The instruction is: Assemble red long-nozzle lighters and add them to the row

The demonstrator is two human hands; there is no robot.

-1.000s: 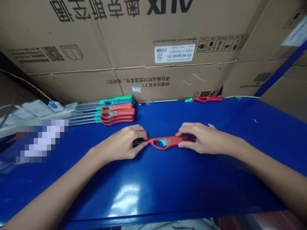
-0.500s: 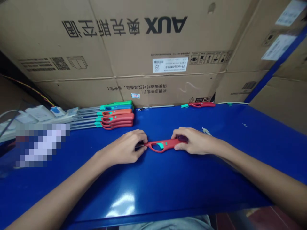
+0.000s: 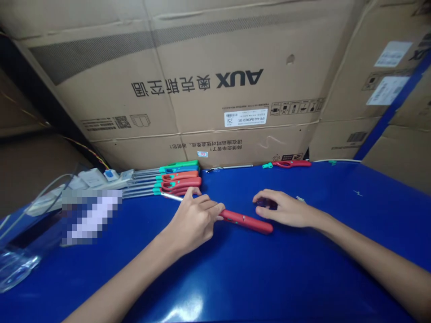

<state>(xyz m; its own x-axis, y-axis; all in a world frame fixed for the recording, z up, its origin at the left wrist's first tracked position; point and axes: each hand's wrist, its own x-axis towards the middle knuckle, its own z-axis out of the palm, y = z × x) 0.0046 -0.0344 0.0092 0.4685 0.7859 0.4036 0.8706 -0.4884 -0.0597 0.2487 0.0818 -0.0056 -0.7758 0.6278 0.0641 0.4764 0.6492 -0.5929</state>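
Observation:
My left hand (image 3: 195, 220) is closed around a red long-nosed lighter (image 3: 249, 223). The lighter's silver tube pokes out toward the upper left, and its handle slants down to the right, seen narrow edge up. My fingers cover the trigger part. Off the handle's end, my right hand (image 3: 288, 208) curls its fingers around a small dark purple piece (image 3: 266, 204), mostly hidden. Beyond my left hand lies a stack of lighters (image 3: 183, 183) in red, orange, blue and green, tubes pointing left. The held lighter's tube tip is close to the nearest of them.
Against the cardboard wall (image 3: 202, 54) lie a metal rod (image 3: 237, 167) and another red lighter handle (image 3: 292, 164) with a teal end. A small clear piece (image 3: 300, 198) lies behind my right wrist. A power strip (image 3: 121, 179) with plugs is at left on the blue table (image 3: 235, 278).
My right hand has let go of the lighter's handle and kept the dark purple piece. My left hand has turned the lighter edge up and tilted it. The camera view has shifted upward.

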